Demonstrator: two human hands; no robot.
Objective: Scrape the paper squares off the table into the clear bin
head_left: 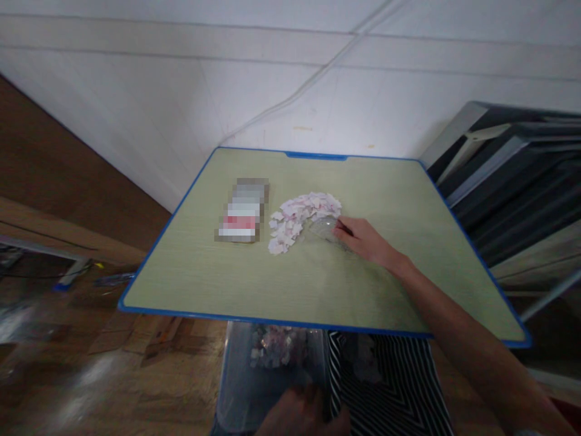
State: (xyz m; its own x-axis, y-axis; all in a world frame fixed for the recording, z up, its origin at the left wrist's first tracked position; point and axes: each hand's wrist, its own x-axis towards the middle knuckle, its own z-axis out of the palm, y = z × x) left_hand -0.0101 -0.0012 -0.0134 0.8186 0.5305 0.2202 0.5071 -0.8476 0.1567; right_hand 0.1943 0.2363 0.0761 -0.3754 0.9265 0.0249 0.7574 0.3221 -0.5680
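Observation:
My right hand reaches over the table from the right. Its thumb and fingers pinch a clear, shiny plastic piece, whose exact kind I cannot make out. Against the far and left sides of this piece lies a curved pile of small torn paper scraps, white with some pink. Low in the view, my left hand is dim and blurred, with its fingers curled over the side of a clear plastic bin. More scraps lie inside the bin, partly hidden below the table's front edge.
A folding table with a pale green top and blue rim stands against the white wall. On its left lies a flat, pixelated object. Dark folded panels lean at the right. Black-and-white striped cloth shows beside the bin, above a wooden floor.

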